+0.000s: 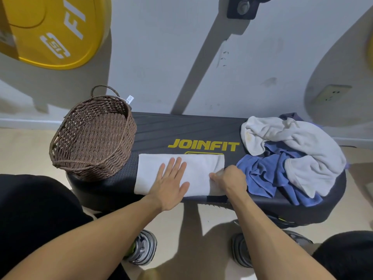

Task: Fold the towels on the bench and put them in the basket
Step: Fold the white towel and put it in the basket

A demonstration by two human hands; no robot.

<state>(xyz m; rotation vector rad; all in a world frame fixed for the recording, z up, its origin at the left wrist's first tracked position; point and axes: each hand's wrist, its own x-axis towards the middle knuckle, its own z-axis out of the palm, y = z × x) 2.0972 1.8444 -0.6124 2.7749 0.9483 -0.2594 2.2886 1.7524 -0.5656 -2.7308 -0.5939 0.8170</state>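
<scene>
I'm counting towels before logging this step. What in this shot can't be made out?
Head view only:
- Towel pile: white and blue cloths are tangled and overlap, so the count is unclear.
- Folded white towel: its layers are hidden; the left hand and right hand cover parts.
- Basket: its tag is too small to read.
- Bench: its front underside is hidden by the arms.

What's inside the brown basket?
The basket looks empty: only its woven wall and bottom show. Its near rim hides a bit of the inside. No towels there yet.

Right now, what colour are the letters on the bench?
Yellow letters on the black bench, shown in the head view.
</scene>
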